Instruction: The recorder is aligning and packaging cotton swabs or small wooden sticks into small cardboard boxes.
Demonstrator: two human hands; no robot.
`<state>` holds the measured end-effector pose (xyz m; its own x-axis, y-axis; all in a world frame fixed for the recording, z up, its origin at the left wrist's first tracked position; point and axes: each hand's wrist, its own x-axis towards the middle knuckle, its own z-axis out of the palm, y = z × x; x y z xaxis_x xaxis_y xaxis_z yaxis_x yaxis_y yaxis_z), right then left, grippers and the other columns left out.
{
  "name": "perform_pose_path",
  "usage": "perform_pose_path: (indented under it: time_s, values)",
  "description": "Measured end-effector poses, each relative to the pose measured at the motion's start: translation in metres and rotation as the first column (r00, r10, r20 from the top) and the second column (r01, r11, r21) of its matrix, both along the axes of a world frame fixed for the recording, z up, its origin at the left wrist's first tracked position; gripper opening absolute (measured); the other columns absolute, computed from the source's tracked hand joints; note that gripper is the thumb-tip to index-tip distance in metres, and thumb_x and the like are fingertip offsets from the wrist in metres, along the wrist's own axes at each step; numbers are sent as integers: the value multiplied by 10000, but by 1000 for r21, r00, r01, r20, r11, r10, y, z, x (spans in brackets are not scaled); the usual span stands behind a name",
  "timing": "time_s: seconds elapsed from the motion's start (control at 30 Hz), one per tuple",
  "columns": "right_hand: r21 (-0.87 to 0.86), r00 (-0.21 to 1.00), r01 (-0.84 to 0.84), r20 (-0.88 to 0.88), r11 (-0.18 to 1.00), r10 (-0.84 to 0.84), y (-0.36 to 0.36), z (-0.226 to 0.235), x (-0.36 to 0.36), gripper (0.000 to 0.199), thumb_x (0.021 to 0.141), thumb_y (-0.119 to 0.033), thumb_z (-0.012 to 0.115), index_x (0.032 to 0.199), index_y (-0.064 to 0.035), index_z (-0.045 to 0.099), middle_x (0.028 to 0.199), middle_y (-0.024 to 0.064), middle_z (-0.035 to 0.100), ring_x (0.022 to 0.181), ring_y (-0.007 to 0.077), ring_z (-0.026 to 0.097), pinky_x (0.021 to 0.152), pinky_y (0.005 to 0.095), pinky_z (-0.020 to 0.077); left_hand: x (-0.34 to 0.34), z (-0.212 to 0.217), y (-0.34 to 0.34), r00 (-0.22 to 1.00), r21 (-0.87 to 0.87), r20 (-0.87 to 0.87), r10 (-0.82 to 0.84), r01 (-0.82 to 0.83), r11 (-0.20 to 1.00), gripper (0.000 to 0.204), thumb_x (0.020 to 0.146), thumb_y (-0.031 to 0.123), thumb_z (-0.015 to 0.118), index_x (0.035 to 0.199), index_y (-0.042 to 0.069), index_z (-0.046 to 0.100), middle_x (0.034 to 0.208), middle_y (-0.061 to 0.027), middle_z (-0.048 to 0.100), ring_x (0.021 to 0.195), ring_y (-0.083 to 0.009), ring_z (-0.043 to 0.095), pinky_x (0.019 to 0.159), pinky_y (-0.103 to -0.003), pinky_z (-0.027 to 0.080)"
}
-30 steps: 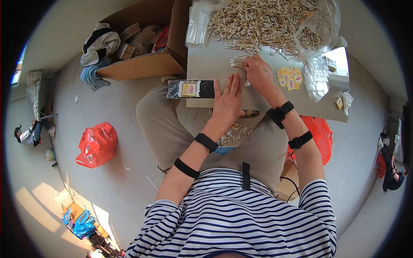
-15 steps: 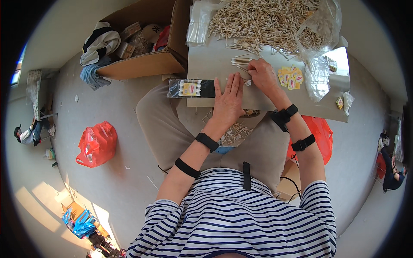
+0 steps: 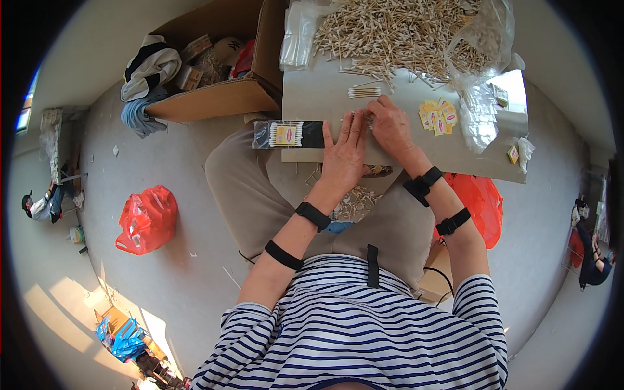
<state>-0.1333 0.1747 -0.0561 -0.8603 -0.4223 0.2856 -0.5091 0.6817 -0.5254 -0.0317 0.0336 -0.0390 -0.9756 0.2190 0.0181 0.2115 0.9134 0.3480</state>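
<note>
My left hand (image 3: 344, 151) lies palm down near the table's front edge, its fingers stretched over the end of a black strip (image 3: 313, 134). Left of it, a clear bag (image 3: 261, 134) holds a row of cotton swabs with a yellow card (image 3: 286, 135) on top. Right beside those fingers, my right hand (image 3: 392, 130) is closed in a pinch on cotton swabs (image 3: 370, 121), mostly hidden by the fingers. Just beyond the hands lies a small row of cotton swabs (image 3: 364, 92). Several yellow cards (image 3: 439, 117) are spread to the right.
A large heap of cotton swabs (image 3: 396, 39) covers the table's far side. Clear bags (image 3: 480, 120) lie at the right, more (image 3: 299, 36) at the far left. An open cardboard box (image 3: 214, 97) stands left of the table. Red bags (image 3: 148, 220) sit on the floor.
My right hand has drawn slightly nearer and left, from the small swab row to beside my left fingers. That row now lies uncovered. My left hand stays in place.
</note>
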Motion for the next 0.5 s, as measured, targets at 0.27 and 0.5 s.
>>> perform_pose_path:
  time_s: [0.27, 0.5]
  values:
    - [65, 982, 189, 7, 980, -190, -18, 2, -29, 61, 881, -85, 681, 941, -92, 689, 961, 84, 617, 887, 358, 667, 761, 489, 534, -1, 1, 1, 1000, -7, 5, -13, 13, 1000, 1188, 617, 275, 924, 1597, 6, 310, 1708, -129, 208, 1573, -310, 248, 1201, -711, 178]
    - [58, 986, 165, -38, 985, -163, -14, -3, -22, 32, 881, -78, 672, 908, -88, 688, 955, 85, 618, 882, 363, 659, 753, 485, 532, 0, 2, -1, 1000, -15, 16, -11, 11, 1000, 1195, 611, 287, 928, 1596, 11, 312, 1703, -131, 222, 1575, -308, 238, 1210, -705, 163]
